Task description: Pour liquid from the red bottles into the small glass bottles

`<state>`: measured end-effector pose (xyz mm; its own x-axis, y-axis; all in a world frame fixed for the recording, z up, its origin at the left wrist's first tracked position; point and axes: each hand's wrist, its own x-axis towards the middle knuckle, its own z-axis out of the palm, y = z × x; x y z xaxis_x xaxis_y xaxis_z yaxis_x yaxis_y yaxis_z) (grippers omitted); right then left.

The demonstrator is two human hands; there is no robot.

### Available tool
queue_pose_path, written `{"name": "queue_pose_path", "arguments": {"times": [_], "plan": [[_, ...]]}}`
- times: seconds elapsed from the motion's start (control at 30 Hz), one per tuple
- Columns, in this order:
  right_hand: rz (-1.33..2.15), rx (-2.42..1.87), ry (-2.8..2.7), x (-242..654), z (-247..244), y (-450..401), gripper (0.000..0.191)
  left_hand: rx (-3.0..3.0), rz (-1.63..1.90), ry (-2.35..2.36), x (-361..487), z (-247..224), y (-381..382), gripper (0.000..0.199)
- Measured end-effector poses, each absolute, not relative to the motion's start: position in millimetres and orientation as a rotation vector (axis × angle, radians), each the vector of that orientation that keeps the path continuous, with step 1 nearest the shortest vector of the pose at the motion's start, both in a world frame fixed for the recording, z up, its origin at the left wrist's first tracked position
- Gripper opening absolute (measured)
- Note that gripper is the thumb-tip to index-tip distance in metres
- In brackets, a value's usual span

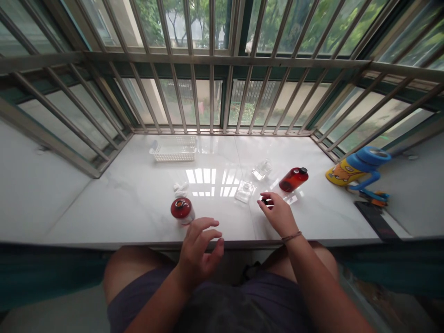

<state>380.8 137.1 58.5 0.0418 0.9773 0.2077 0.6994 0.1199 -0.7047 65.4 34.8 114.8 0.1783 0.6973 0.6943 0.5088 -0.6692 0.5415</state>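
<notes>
My left hand (201, 245) hovers over the front edge of the white counter (138, 199), fingers apart and curved, holding nothing. Just beyond it stands an amber bottle (182, 210) with an uncapped neck. Between the thumb and fingers of my right hand (275, 212) is a small black cap (265, 201), partly hidden by the fingers. Another amber bottle (293, 179), with a black cap on, lies tilted beyond my right hand. Two clear glass or plastic pieces (244, 191) (262, 170) are on the counter left of that bottle.
A white perforated basket (173, 151) is at the back left. Small white crumpled pieces (181, 188) lie behind the uncapped bottle. At the right are a blue and yellow flask (357, 166) and a dark phone (376, 221). Metal window bars (211, 101) close off the back.
</notes>
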Motion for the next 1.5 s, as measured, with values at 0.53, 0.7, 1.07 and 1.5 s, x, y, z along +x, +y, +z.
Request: {"name": "queue_pose_path", "arguments": {"times": [0.53,0.7,1.07,1.5], "plan": [[0.805,-1.258,-2.020,253.9,89.7,88.9,0.048,1.444,1.191,1.770,-32.4,57.7,80.1,0.088],[0.547,-1.129,-2.220,234.4,122.9,116.0,0.033,1.417,1.147,1.794,-13.8,62.1,86.7,0.074],[0.517,-1.149,-2.471,239.7,167.3,117.3,0.050,1.662,1.138,1.573,27.0,76.0,55.7,0.068],[0.456,-1.081,-2.816,253.4,191.6,107.7,0.020,1.936,1.010,1.420,42.7,78.7,51.2,0.069]]}}
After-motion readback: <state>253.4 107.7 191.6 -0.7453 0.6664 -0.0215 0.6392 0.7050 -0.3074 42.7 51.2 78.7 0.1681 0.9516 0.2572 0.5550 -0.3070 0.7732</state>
